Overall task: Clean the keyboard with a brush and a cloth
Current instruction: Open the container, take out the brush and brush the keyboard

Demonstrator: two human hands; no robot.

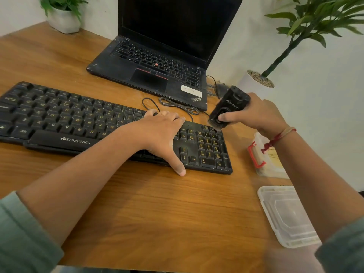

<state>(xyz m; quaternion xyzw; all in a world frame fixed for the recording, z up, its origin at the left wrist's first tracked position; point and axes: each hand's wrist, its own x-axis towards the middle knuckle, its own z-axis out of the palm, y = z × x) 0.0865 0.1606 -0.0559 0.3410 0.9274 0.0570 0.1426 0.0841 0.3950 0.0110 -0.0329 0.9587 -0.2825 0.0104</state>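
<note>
Keyboard (69, 119), black and full-width, is lying slantwise across the middle of the wooden bench (157, 213), with its left end running out of view and its right end stopping short of the bench's right edge. "ZEBRONICS" is showing in white on its front lip, below the letter rows.

The left hand (157, 131) is resting flat on the keys just left of the arrow cluster, fingers straight and spread, holding nothing. Its thumb is reaching over the near edge onto the wood. The right hand (256, 115) is gripping a chunky black brush (228, 107), thumb pressing its front face. The bristles are touching the keyboard's far right corner, above the number pad. Writing is showing on the brush body, but I cannot read it.

Behind the keyboard an open laptop (157, 62) is sitting with a dark screen, "ThinkPad" printed on its near right corner beside a white sticker too blurred to read. A looped cable (177, 107) is lying between the two.

Along the right edge, a clear box with a red latch (264, 160) is sitting just beside the keyboard's end, and a clear plastic lid (285, 215) is lying nearer the person. A broad stretch of bare wood is showing between the keyboard's near edge and the bench's front edge. Potted plants are standing at the far left corner (63, 16) and far right (260, 78).
</note>
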